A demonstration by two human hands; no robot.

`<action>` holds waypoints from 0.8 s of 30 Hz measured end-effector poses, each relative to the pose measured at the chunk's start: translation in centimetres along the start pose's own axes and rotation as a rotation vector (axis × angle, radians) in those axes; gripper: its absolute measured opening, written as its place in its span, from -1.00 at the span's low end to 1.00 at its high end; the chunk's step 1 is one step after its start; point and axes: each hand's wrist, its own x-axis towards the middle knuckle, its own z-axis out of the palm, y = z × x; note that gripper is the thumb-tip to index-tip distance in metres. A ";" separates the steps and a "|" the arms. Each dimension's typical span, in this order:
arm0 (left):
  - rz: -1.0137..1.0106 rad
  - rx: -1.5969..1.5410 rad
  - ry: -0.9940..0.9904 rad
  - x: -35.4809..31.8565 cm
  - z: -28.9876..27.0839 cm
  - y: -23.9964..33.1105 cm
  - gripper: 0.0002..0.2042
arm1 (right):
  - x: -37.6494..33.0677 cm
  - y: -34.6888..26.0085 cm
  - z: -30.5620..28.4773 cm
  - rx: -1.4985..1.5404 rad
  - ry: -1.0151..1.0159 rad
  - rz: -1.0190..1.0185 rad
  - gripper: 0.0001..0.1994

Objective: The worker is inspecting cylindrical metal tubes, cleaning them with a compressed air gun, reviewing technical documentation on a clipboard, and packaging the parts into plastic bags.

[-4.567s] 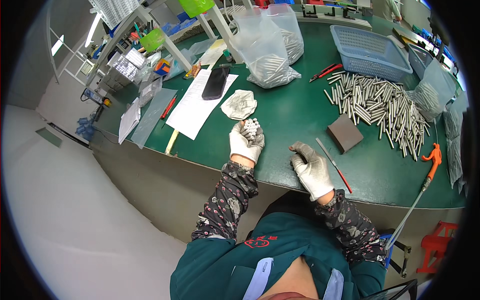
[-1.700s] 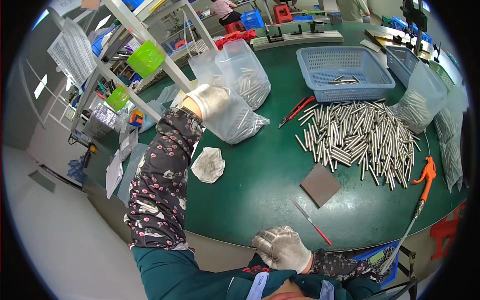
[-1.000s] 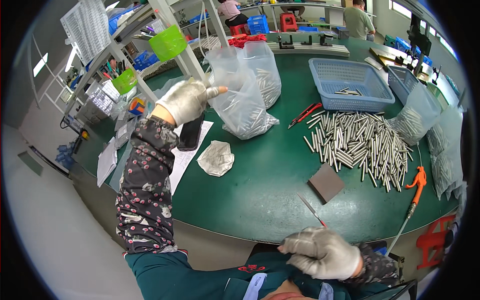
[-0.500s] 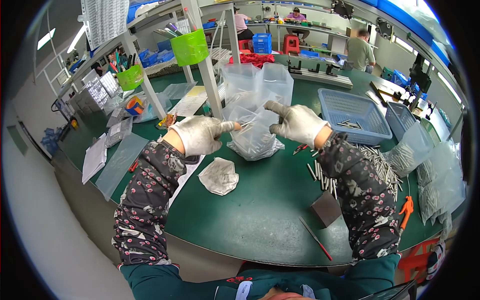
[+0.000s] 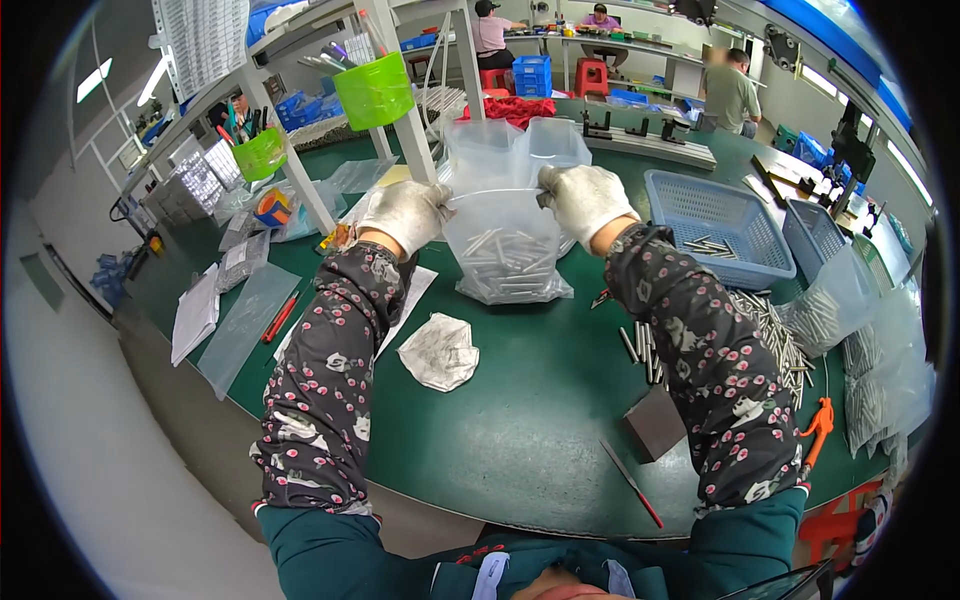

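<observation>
A clear plastic bag (image 5: pixel 510 262) with several short metal pins inside stands on the green table, its mouth stretched wide. My left hand (image 5: pixel 408 214), in a whitish work glove, pinches the bag's upper left corner. At the upper right corner, my right hand (image 5: pixel 584 200), gloved too, grips the rim with closed fingers. Behind this bag stand other translucent bags (image 5: pixel 555 145), partly hidden by it. A crumpled whitish cloth piece (image 5: pixel 440 352) lies on the table nearer to me, below my left hand.
On the right are a blue plastic basket (image 5: pixel 720 225) with a few pins, a heap of loose pins (image 5: pixel 775 335), filled bags (image 5: pixel 875 370) and an orange air gun (image 5: pixel 820 432). Nearer lie a dark block (image 5: pixel 655 422) and a red-handled file (image 5: pixel 632 484). A shelf post (image 5: pixel 412 145) rises at left.
Both hands have closed on the bag's top corners and drawn the mouth taut and wide. My left hand has risen and my right hand has moved slightly up.
</observation>
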 end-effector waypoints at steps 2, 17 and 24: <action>-0.007 0.061 0.073 0.7 -0.2 -0.5 -0.80 | 0.9 -0.2 -0.1 -0.045 0.041 -0.004 -0.87; 0.056 -0.401 0.067 -2.3 0.5 -3.2 -0.54 | -1.8 -2.0 -0.5 0.147 0.127 0.079 -0.71; -0.044 -0.364 0.430 -12.1 -0.7 -6.4 -0.66 | -12.1 -10.1 -10.5 -0.165 -0.084 -0.636 -0.66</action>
